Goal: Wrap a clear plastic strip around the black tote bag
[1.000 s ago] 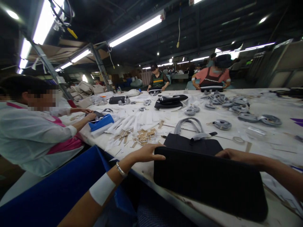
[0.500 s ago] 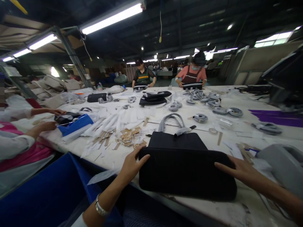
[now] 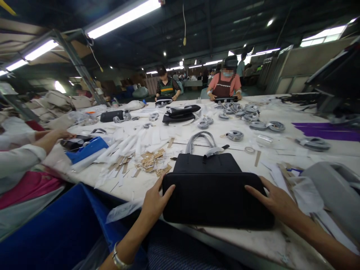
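Observation:
A black handbag (image 3: 218, 200) lies at the near edge of the table, its flat bottom panel turned toward me. Its wrapped grey handles (image 3: 201, 137) stretch away over the tabletop. My left hand (image 3: 156, 197) grips the bag's left end, thumb on the panel and fingers behind. At the right end my right hand (image 3: 271, 195) clasps it the same way, thumb also on the panel. The fingers behind the bag are mostly hidden.
The white table (image 3: 157, 183) carries cardboard tags (image 3: 150, 161), white paper strips (image 3: 126, 146), coiled grey straps (image 3: 234, 135) and a tape roll (image 3: 249, 150). A blue bin (image 3: 56, 228) stands at lower left. A grey object (image 3: 332, 191) sits right. Co-workers handle bags left and across.
My right hand has shifted left along the bag's end, and the bag sits more level. The view has tilted slightly. At left, the co-worker's arms have moved.

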The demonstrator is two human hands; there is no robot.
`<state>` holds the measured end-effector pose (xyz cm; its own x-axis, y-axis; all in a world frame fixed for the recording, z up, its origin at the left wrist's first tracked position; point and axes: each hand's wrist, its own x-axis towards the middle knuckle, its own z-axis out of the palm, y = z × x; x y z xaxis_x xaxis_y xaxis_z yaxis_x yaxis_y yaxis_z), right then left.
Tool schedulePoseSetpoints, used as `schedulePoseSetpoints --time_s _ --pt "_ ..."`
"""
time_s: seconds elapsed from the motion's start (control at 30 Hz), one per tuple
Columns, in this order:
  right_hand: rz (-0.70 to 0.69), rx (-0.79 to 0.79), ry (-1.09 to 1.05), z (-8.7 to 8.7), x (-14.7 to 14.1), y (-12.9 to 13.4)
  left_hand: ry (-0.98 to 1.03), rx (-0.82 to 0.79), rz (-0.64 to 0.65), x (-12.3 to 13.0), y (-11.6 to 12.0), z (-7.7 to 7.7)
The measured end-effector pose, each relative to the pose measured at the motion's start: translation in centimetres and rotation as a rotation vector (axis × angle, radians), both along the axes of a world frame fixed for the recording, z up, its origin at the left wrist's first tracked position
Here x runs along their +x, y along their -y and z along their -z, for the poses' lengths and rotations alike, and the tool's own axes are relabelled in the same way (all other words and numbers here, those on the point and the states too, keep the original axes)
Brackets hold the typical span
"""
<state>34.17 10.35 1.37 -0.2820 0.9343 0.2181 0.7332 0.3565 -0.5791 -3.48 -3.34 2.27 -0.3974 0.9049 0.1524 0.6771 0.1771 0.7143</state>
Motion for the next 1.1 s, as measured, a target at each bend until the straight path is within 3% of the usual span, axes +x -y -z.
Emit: schedulePoseSetpoints --time_s 0.2,0.43,0.57,0.7,0.77,0.83,0.9,0.97,1.1 --pt "0.149 0.029 -0.035 1.6 -1.3 1.3 0.011 0.054 -0.19 2.3 -0.2 1.8" --pt "0.192 0.05 0.037 2.3 -1.5 0.8 -0.059 0.044 -0.166 2.8 -0.6 2.3" --pt "0.165 0.047 0.047 2.3 -1.7 0.1 -0.145 -0.014 -0.135 2.0 -0.8 2.0" --pt "0.087 0.078 0.045 2.2 -1.7 -0.7 -0.379 -0.048 -0.091 2.4 -1.1 0.0" --pt "0.057 0.099 0.061 2.2 -1.7 -1.0 -0.558 0.03 -0.023 3.7 -1.5 -1.2" --pt "0.039 0.108 0.077 2.0 -1.8 -1.4 -0.669 0.115 0.157 5.4 -2.2 -1.9" --pt "0.037 0.093 0.096 1.6 -2.0 -1.5 -0.669 0.115 0.399 7.4 -3.2 -1.9" --pt "0.027 0.078 0.132 0.7 -2.0 -1.4 -0.621 0.051 0.544 8.9 -4.2 -1.4" --pt "0.025 0.259 0.146 -1.0 0.0 0.9 -0.581 -0.012 0.548 9.7 -5.5 -0.3"
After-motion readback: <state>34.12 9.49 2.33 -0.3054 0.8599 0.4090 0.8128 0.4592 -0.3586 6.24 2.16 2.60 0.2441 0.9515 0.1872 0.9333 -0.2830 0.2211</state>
